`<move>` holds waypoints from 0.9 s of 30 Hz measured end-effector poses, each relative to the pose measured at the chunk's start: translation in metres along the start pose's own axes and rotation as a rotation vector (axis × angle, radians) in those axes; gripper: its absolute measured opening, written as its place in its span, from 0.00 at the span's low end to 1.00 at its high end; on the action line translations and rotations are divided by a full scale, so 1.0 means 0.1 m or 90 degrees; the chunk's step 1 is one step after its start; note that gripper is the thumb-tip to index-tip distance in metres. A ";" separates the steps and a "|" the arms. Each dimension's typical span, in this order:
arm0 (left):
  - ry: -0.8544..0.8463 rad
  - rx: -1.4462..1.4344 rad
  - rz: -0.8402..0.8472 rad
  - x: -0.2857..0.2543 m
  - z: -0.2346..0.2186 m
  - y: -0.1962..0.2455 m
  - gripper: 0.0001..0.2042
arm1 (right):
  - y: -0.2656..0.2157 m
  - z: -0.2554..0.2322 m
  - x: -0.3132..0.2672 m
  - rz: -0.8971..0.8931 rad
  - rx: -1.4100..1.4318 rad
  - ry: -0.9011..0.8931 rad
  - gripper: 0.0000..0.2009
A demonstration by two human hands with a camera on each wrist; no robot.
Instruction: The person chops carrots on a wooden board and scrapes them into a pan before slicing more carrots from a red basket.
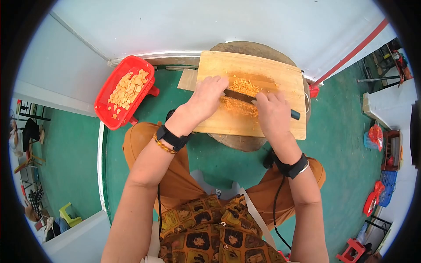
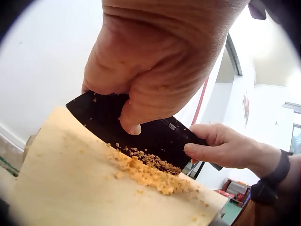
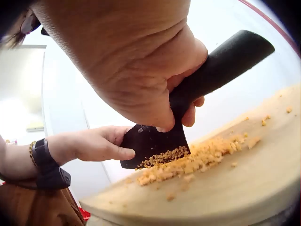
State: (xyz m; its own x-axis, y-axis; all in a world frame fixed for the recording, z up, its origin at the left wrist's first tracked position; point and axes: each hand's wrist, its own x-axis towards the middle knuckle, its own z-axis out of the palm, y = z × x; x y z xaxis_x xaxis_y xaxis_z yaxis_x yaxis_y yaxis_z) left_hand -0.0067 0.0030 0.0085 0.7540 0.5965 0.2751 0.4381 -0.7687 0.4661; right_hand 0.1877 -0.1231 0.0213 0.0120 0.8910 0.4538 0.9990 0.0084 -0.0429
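A black cleaver [image 1: 242, 97] stands edge-down across a wooden cutting board [image 1: 219, 120]. Near the blade's front end, my left hand [image 1: 207, 97] pinches the spine, thumb [image 2: 132, 127] flat on the blade face in the left wrist view. My right hand [image 1: 272, 111] grips the other end where blade meets handle, and the black handle [image 3: 230, 56] juts out past it. Finely chopped orange-yellow bits [image 1: 244, 86] lie on both sides of the blade. More crumbs [image 3: 167, 156] cling to the blade's lower face.
Under the board is a round wooden block [image 1: 239, 142]. A red plastic basin [image 1: 101, 97] of pale yellow slices [image 1: 128, 90] stands left of it. A white wall [image 1: 245, 22] rises close behind. Baskets [image 1: 388, 188] and a red stool [image 1: 351, 251] stand far right.
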 end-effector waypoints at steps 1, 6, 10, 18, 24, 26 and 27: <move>-0.025 0.006 -0.016 -0.01 0.03 -0.02 0.08 | 0.01 0.05 -0.02 -0.006 0.003 -0.009 0.08; 0.024 0.010 0.005 -0.01 -0.03 0.06 0.08 | -0.01 -0.07 0.02 0.007 0.004 0.016 0.08; 0.001 0.023 0.007 -0.02 -0.01 0.01 0.09 | -0.04 -0.11 0.00 0.009 -0.023 0.008 0.08; 0.011 0.026 0.003 -0.06 -0.07 0.08 0.09 | -0.05 -0.14 0.01 -0.004 0.008 0.014 0.08; 0.010 0.008 -0.001 -0.06 0.03 0.03 0.10 | -0.03 -0.03 -0.02 -0.005 0.011 0.005 0.08; 0.026 0.004 0.013 -0.07 -0.02 0.05 0.10 | -0.03 -0.07 -0.01 0.003 0.016 0.003 0.08; 0.029 0.006 0.018 -0.06 -0.05 0.05 0.10 | -0.04 -0.11 0.01 0.005 0.022 0.010 0.08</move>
State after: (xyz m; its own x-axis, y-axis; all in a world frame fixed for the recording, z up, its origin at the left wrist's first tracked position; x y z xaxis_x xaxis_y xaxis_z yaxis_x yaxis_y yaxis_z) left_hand -0.0111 -0.0032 0.0133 0.7437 0.5836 0.3259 0.4210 -0.7877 0.4497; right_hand 0.1845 -0.1273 0.0314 0.0214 0.8842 0.4666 0.9968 0.0168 -0.0775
